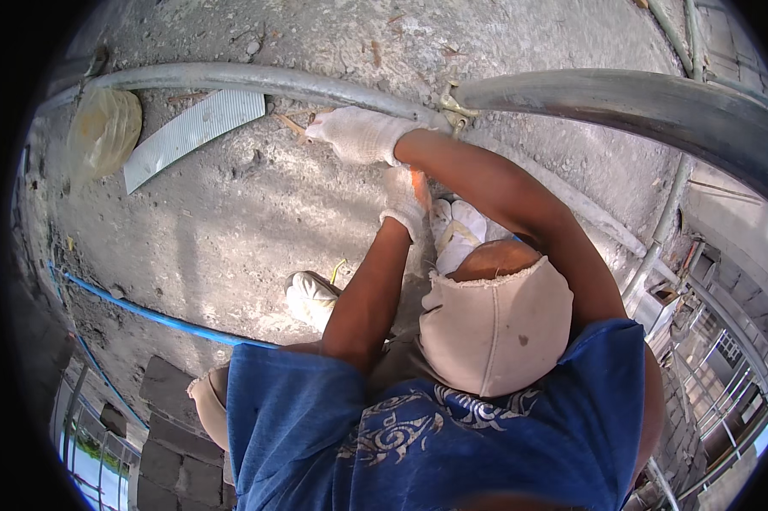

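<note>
Just past right hand [358, 134], left hand [406, 199] farther off, grey pipe [256, 77] runs crosswise; either's opening or hold, I can't tell.

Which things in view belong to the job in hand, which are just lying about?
Probably the job:
right hand and left hand, gloved, grip unclear
brown scraps and metal pipe near the right hand

Probably lying about:
ridged metal strip
plastic bag
blue hose
blocks
</note>
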Demonstrator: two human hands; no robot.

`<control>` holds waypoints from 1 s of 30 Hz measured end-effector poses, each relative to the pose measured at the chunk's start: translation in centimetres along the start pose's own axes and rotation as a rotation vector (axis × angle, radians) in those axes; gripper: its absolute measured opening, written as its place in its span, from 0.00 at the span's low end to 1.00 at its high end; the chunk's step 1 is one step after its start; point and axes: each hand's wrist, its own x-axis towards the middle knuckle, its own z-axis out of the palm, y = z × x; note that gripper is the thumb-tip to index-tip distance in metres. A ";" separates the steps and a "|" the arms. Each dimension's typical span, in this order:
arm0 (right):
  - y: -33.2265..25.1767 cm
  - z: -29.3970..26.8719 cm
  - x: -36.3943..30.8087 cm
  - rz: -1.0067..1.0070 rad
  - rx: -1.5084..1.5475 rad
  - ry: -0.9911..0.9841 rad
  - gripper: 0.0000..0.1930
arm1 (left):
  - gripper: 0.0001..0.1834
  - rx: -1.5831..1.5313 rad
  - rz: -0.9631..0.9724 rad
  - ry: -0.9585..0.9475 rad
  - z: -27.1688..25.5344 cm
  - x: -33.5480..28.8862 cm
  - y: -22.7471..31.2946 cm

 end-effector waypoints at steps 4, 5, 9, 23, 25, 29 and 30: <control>0.0 0.9 -0.9 0.031 -0.076 -0.002 0.15 | 0.25 0.003 0.013 -0.003 -0.1 0.3 0.8; -0.1 1.0 -1.0 0.067 -0.095 0.060 0.15 | 0.25 0.004 0.018 -0.006 0.0 0.4 1.0; -0.7 1.0 -1.5 0.115 -0.155 0.115 0.13 | 0.24 0.004 0.049 -0.005 0.7 0.8 1.0; -2.1 1.7 -1.6 0.109 -0.224 0.158 0.18 | 0.22 0.065 0.050 -0.007 1.4 -0.1 1.7; -2.1 2.0 -1.6 0.059 -0.231 0.179 0.17 | 0.22 0.080 0.045 -0.017 1.2 -0.1 1.4; -1.3 1.9 -1.2 0.159 -0.277 0.208 0.14 | 0.21 0.145 0.010 -0.061 1.1 -0.4 1.2; -1.1 2.1 -1.3 0.211 -0.258 0.286 0.13 | 0.21 0.161 -0.005 -0.074 1.0 -0.5 1.3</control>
